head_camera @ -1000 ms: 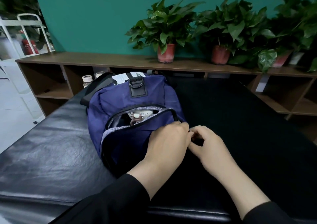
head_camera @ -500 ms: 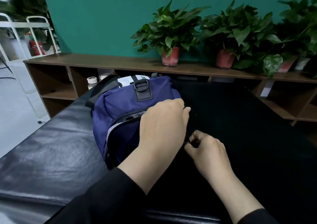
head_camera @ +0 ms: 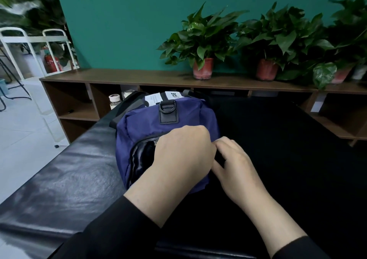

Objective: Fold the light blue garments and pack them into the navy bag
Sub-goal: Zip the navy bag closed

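Standing far to the left is a white metal rack (head_camera: pixel 29 40), with a red fire bottle (head_camera: pixel 52 62) on the floor behind it. Next comes a long brown shelf (head_camera: pixel 139 79) by the green wall, with two small jars (head_camera: pixel 114 100) in one of its holes. The navy bag (head_camera: pixel 143 127) sits on the black padded table (head_camera: pixel 59 179), near the far edge. Its zip is partly open and the inside looks dark and shiny. The left hand (head_camera: pixel 178 159) lies on top of the bag with its fingers curled over the zip edge, holding the bag. The right hand (head_camera: pixel 234 163) is just beside it, touching the bag's right side; its fingers bend, but I cannot tell if they pinch anything. Potted plants (head_camera: pixel 204 46) stand on the shelf.
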